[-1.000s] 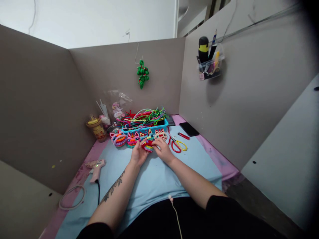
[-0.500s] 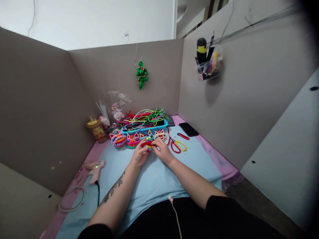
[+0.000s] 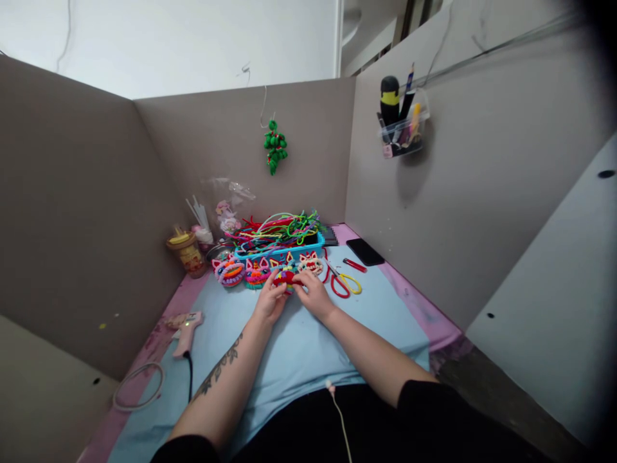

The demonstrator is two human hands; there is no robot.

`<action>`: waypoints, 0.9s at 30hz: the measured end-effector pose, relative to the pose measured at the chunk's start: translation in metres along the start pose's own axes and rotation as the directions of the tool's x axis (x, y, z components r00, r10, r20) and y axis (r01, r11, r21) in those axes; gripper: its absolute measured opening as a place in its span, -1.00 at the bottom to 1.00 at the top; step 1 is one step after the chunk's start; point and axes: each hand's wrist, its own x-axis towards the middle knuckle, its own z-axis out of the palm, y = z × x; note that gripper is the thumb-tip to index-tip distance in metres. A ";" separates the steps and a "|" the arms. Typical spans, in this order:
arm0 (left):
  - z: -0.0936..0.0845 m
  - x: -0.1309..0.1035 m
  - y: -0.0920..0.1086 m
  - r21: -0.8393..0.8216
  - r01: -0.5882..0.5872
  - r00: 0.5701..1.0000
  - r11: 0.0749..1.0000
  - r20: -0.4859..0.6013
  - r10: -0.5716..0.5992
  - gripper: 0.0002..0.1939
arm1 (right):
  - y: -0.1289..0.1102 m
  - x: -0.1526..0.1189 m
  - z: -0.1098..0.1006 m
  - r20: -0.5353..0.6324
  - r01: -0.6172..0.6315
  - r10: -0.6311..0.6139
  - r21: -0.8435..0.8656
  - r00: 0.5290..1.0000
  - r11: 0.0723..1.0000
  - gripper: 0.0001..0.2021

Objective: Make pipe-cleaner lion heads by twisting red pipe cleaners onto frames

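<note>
Pinching a red fuzzy craft (image 3: 286, 278) between them, left hand (image 3: 268, 302) and right hand (image 3: 315, 296) have scissors (image 3: 339, 275) at three o'clock.

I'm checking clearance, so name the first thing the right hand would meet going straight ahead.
The red fuzzy piece, right at the fingertips of the right hand; past that, probably the fingers of the left hand, though depth is unclear.

Grey partition panels (image 3: 231, 148) enclose the table (image 3: 385, 321), below a white wall (image 3: 193, 45).
</note>
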 end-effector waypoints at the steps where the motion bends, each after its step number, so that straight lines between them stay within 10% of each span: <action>1: 0.000 0.000 0.000 -0.001 0.000 1.000 1.000 0.000 0.000 -0.20 | 0.000 0.000 0.000 -0.002 -0.002 0.002 0.004 1.000 1.000 -0.86; 27: 0.010 -0.003 0.002 0.014 -0.094 0.995 0.996 -0.042 0.094 -0.18 | 0.006 0.002 0.004 -0.066 -0.212 0.223 0.145 0.973 0.966 -0.89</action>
